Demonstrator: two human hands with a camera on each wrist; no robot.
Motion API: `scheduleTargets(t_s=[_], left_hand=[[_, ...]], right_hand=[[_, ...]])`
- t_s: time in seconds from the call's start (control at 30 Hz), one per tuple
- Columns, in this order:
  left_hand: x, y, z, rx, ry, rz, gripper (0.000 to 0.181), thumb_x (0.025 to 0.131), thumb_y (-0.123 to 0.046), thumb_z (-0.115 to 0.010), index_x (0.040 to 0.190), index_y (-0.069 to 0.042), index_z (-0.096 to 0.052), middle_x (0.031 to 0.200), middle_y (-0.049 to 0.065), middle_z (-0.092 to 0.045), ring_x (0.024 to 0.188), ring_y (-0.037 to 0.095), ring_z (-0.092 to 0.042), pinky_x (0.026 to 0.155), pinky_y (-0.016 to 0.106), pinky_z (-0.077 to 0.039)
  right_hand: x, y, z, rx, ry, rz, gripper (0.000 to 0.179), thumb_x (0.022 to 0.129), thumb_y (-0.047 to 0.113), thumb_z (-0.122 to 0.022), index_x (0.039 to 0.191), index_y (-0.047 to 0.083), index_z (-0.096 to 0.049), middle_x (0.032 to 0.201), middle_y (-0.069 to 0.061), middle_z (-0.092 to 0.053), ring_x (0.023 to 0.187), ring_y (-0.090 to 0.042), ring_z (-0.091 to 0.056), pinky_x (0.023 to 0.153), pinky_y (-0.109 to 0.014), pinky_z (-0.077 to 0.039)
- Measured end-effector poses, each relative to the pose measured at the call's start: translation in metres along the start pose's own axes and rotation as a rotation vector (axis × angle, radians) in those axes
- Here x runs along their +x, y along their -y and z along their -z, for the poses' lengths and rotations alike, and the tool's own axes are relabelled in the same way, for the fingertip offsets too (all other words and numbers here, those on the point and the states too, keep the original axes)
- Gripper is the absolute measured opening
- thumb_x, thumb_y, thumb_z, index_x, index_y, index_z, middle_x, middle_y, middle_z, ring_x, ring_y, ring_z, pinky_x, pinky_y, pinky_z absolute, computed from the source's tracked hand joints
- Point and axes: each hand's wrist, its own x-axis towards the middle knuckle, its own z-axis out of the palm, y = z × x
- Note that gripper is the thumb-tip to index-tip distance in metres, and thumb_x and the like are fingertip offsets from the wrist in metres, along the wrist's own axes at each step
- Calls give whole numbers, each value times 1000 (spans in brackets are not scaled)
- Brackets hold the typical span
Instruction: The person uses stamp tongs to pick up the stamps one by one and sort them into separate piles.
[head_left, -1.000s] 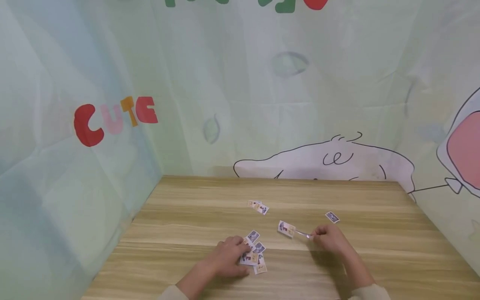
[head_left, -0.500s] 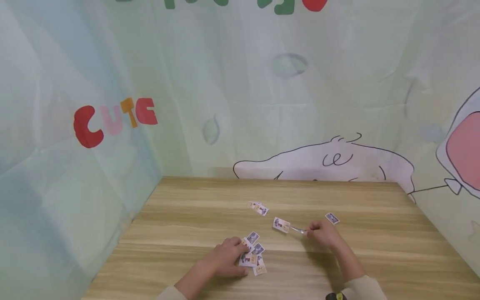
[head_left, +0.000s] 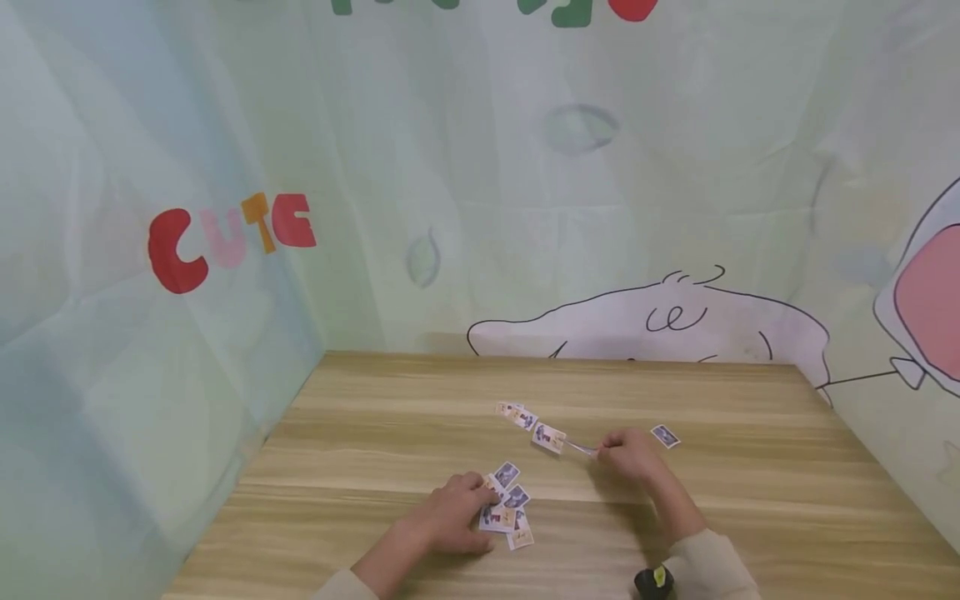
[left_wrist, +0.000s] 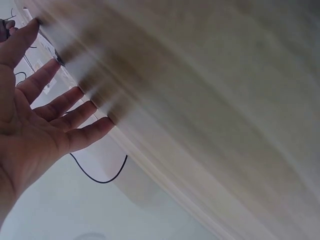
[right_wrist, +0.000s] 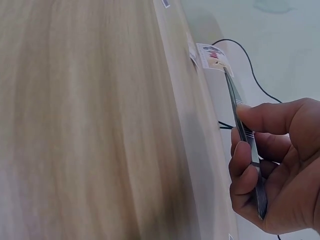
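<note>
My right hand (head_left: 633, 454) pinches a pair of metal tweezers (right_wrist: 240, 112) between thumb and fingers. Their tips grip the edge of a small printed card (right_wrist: 214, 56), which in the head view hangs just right of two overlapping cards (head_left: 517, 414) on the table. My left hand (head_left: 453, 512) lies spread beside a loose pile of small cards (head_left: 498, 518), its index fingertip touching them. In the left wrist view its fingers (left_wrist: 90, 135) are straight, their tips on the tabletop.
A single dark-faced card (head_left: 665, 436) lies on the wooden table (head_left: 360, 475) at the right. Behind and to the left hangs a printed cloth backdrop (head_left: 450, 167). A black band with a yellow mark (head_left: 654, 582) shows at my right sleeve.
My right hand has moved left and away from me, carrying the card in the tweezers up to the two overlapping cards. My left hand has stayed at the pile.
</note>
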Motion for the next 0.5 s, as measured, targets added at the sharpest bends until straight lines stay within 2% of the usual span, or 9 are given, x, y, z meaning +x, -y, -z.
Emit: scheduleTargets(t_s=[0.27, 0.5], left_hand=[[-1, -1, 0, 6, 4, 1, 56, 71, -39, -74, 119, -13, -62, 115, 8, -52, 96, 19, -48, 76, 36, -47], [-1, 0, 0, 14, 5, 4, 57, 71, -40, -75, 120, -14, -62, 116, 7, -52, 97, 19, -48, 77, 38, -47]], right_hand=[[10, 3, -9, 95, 12, -34, 7, 76, 1, -61, 77, -3, -66, 65, -3, -52, 59, -16, -44, 51, -26, -37], [21, 7, -15, 84, -14, -34, 8, 76, 0, -63, 80, -4, -68, 62, -3, -54, 56, -15, -46, 50, -25, -39]])
